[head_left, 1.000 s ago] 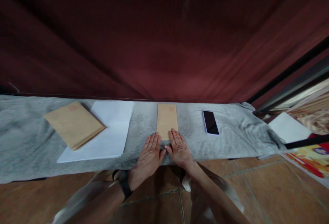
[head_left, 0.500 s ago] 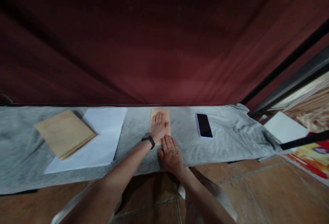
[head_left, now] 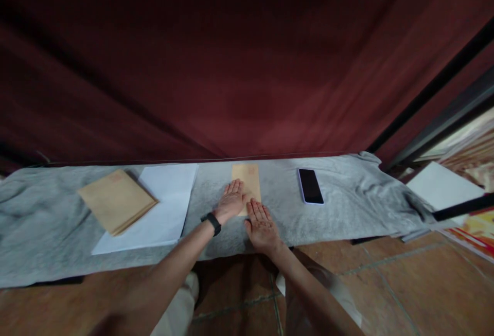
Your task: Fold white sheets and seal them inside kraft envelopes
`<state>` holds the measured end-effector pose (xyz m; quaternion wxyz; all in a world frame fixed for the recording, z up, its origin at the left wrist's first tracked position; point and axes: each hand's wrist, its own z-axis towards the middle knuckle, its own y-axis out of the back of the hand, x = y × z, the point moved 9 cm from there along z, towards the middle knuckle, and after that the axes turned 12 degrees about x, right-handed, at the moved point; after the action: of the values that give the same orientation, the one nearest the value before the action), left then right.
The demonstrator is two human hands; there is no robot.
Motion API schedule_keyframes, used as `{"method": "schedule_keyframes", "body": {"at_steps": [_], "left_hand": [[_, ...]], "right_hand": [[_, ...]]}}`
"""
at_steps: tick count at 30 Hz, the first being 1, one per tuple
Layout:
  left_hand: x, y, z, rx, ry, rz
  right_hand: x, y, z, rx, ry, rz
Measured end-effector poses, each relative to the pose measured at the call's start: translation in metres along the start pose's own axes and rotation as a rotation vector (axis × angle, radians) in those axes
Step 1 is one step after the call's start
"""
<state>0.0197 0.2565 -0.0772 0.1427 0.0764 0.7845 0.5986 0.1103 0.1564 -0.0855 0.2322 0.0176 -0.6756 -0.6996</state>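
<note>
A tan paper envelope (head_left: 250, 176) lies flat on the grey cloth in front of me, a faint reddish print near its top right. My left hand (head_left: 230, 199), with a black band at the wrist, rests palm down over the envelope's left edge, fingers stretched out. Near the bottom right corner lies my right hand (head_left: 263, 225), also flat, its fingertips touching the paper. Neither hand grips anything. The envelope's lower left part is hidden under my left hand.
To the left, a stack of tan envelopes (head_left: 118, 199) lies partly on white paper sheets (head_left: 162, 223). A phone (head_left: 310, 187) sits to the right on the grey cloth (head_left: 347, 197). A dark red curtain (head_left: 247, 68) hangs behind. A white board (head_left: 443, 187) is at the far right.
My left hand has slid from the envelope's middle toward its lower left edge, uncovering the upper part and its print. My right hand stays near the lower corner. The view has shifted slightly.
</note>
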Motion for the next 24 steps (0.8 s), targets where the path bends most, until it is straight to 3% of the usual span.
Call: {"method": "schedule_keyframes", "body": {"at_steps": [4, 8, 17, 20, 24], "left_hand": [[-0.038, -0.016, -0.062, -0.129, -0.211, -0.067], [-0.052, -0.031, -0.102, -0.204, -0.267, -0.062], [-0.038, -0.032, -0.112, -0.24, -0.276, 0.018], [-0.038, -0.036, -0.113, -0.213, -0.287, -0.004], [-0.038, -0.045, -0.113, -0.152, -0.3, -0.014]], "right_hand": [[-0.005, -0.003, -0.002, 0.048, 0.03, -0.026], [-0.003, 0.0, -0.008, 0.06, 0.08, -0.08], [-0.017, 0.023, 0.008, 0.001, -0.08, 0.107], [-0.006, 0.027, 0.022, 0.008, -0.009, 0.229], [0.018, 0.006, 0.033, 0.173, 0.098, 0.298]]}}
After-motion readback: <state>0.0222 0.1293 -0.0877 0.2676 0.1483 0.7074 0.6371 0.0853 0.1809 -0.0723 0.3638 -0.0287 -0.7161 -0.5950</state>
